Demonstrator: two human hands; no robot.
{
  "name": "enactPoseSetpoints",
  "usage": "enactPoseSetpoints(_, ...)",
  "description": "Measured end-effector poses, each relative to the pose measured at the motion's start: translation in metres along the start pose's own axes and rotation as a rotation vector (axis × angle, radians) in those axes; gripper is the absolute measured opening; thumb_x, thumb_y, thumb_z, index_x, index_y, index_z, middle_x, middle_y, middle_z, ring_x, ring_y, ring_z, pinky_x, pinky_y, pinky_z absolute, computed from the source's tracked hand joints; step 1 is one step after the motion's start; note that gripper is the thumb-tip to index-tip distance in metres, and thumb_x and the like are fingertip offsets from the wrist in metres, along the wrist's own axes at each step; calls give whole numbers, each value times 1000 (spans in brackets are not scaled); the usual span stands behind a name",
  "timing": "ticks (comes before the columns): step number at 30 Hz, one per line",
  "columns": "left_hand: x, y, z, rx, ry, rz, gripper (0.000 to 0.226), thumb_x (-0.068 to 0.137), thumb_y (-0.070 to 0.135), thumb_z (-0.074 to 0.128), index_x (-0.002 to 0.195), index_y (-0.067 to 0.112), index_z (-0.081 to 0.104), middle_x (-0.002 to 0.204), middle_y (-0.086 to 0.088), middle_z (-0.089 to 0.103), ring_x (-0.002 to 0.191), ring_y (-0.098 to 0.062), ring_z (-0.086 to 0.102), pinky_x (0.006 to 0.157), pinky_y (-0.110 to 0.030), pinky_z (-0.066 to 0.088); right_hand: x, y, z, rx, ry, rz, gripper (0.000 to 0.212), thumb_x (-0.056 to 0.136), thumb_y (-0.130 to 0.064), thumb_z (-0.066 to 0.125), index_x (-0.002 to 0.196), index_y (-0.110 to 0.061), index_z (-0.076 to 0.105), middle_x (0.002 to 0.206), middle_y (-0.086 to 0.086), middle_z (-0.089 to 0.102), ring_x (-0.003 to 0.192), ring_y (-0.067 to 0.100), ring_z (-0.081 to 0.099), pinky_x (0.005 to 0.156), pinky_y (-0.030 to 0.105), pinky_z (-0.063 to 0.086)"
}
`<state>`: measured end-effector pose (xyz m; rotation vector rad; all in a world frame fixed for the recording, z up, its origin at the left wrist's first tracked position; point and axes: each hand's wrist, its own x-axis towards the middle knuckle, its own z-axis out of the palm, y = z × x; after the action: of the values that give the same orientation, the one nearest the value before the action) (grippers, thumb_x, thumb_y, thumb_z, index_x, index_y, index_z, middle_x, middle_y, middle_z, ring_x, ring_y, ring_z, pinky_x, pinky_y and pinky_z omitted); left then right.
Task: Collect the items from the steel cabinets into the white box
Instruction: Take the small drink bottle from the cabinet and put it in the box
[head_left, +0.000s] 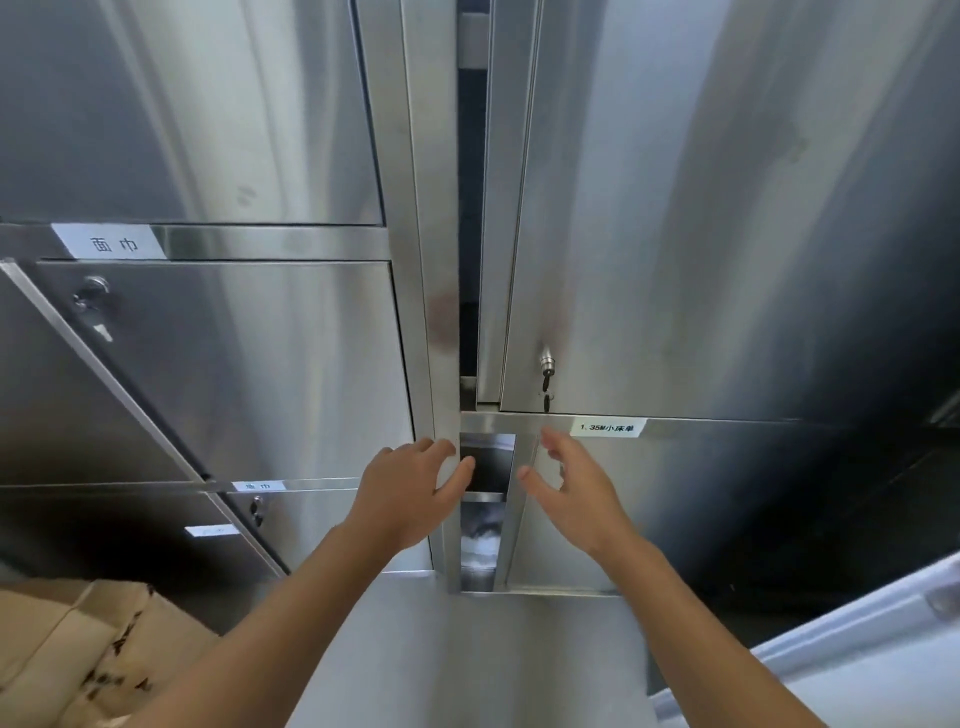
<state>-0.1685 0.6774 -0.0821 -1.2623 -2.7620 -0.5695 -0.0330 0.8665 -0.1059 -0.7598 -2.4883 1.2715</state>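
- Our left hand and right hand, fingers loosely spread and holding nothing, flank the narrow gap in the steel cabinets at lower centre.
- The white box edges into the lower right corner.

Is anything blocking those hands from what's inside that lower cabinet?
Yes: the lower door is barely ajar and hides most of the inside. Only a narrow gap shows between the left hand and right hand, both empty.
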Motion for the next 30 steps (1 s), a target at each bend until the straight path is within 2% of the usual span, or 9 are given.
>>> enactPoseSetpoints(4,-18,-3,15,36,-35,-64,66,93,69,18,118,28,63,113,9,70,93,-13,65,83,-27,43,-5,20,12,11,-64,21,68,95,-52,63,154,-29,38,155,-10,46,140,13,45,115,42,42)
enactPoseSetpoints(9,-39,-2,29,70,-67,-114,65,93,68,19,117,27,64,112,8,71,96,-16,66,84,-30,45,-13,47,25,46,-123,61,69,94,-50,67,154,-30,39,153,-11,48,139,11,46,114,37,42)
enactPoseSetpoints(15,-53,0,37,87,-113,-124,52,98,61,29,116,26,63,110,6,70,93,-19,65,83,-30,42,-19,61,35,99,-157,135,64,94,-45,68,151,-28,43,148,-12,52,137,10,48,112,32,41)
enactPoseSetpoints(20,-34,-10,40,57,-83,-86,54,98,61,29,119,25,63,110,7,70,95,-17,64,87,-31,44,-5,59,38,151,-112,173,62,93,-40,71,149,-26,47,142,-12,56,133,9,51,112,34,43)
enactPoseSetpoints(26,-2,-47,96,24,-81,-92,60,94,66,22,113,28,64,102,10,71,87,-16,64,76,-24,35,23,98,80,181,-112,250,63,92,-40,72,148,-26,46,140,-11,57,128,9,54,108,27,43)
enactPoseSetpoints(30,0,-66,136,-7,-110,-98,65,91,67,18,115,28,64,104,10,71,87,-15,64,76,-25,35,34,128,110,214,-90,288,63,92,-39,74,147,-24,47,142,-7,58,130,13,55,111,34,45)
